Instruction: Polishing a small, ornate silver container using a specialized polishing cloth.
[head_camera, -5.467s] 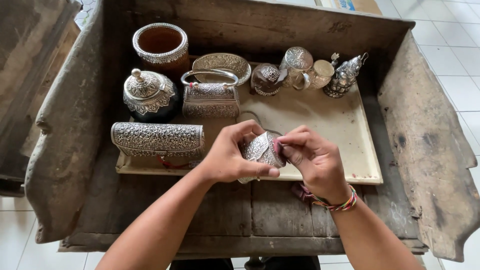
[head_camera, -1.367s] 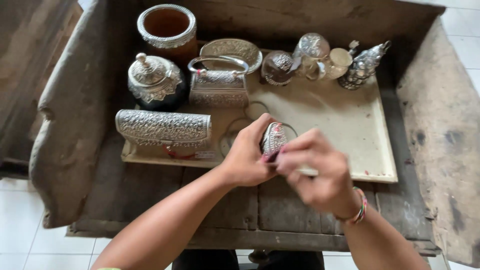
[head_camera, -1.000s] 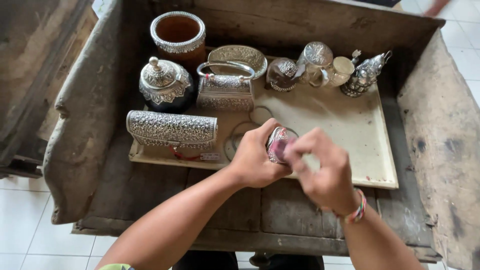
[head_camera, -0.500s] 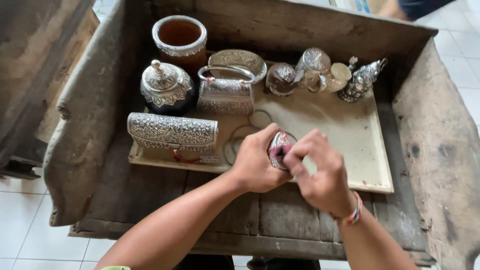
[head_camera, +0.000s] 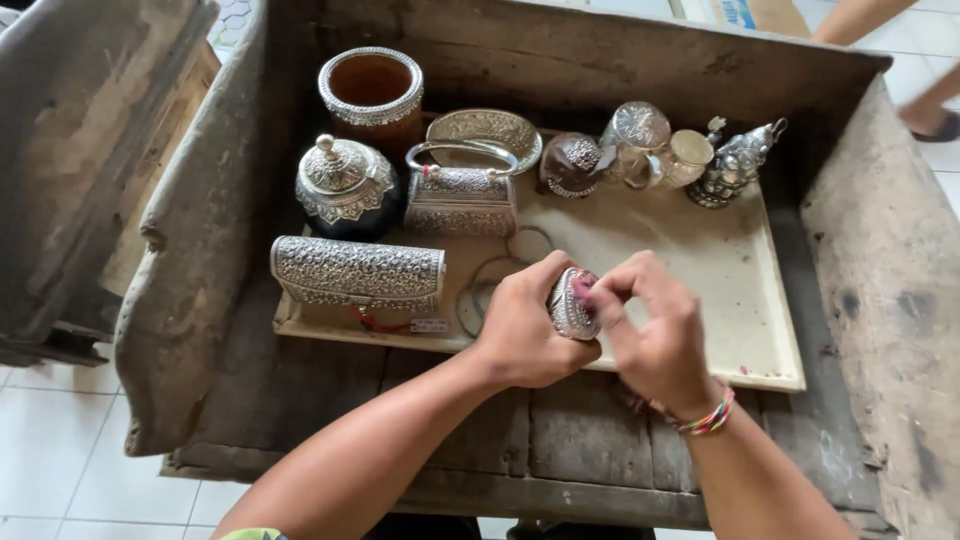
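Observation:
My left hand (head_camera: 520, 330) grips a small embossed silver piece (head_camera: 572, 305), held on edge above the front of a cream tray (head_camera: 700, 260). My right hand (head_camera: 655, 335) pinches a small pink cloth (head_camera: 584, 287) against the top of the piece. A woven bracelet circles my right wrist. Most of the silver piece is hidden between the two hands.
On the tray stand a long silver clutch (head_camera: 358, 272), a silver handbag (head_camera: 461, 197), a lidded bowl (head_camera: 345, 185), a silver-rimmed cup (head_camera: 372, 92), an oval dish (head_camera: 485, 130), small cups and a teapot (head_camera: 735, 160). Thin rings (head_camera: 490, 275) lie beside my hands. High wooden walls (head_camera: 880, 240) enclose the bench. A person's leg (head_camera: 930, 100) is at top right.
My right hand has kept rubbing the cloth over the silver piece, moving from its lower side to its top. The piece has turned from flat to edge-on in my left hand.

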